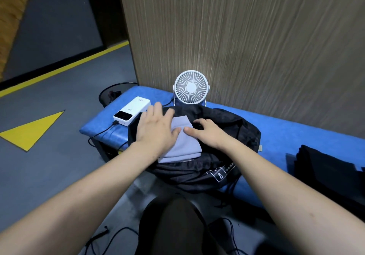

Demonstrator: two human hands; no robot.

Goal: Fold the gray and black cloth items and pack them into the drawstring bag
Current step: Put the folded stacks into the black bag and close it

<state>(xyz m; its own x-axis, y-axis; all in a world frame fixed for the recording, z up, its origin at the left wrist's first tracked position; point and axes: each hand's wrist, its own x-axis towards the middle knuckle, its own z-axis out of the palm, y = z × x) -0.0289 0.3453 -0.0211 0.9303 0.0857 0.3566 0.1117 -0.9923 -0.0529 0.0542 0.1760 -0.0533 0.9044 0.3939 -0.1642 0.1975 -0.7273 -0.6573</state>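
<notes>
A folded gray cloth (183, 146) lies on top of the black drawstring bag (207, 171), which is spread on the blue padded bench (296, 136). My left hand (156, 128) presses flat on the cloth's left side, fingers spread. Resting on the cloth's right edge is my right hand (207, 131), thumb on the cloth and fingers curled over the bag fabric. A stack of black cloths (327, 165) sits at the right end of the bench.
A white desk fan (191, 87) stands behind the bag against the wooden wall. A white power bank (132, 111) with a cable lies at the bench's left end. A black mesh bin (110, 94) stands on the floor beyond. Cables trail near my knee.
</notes>
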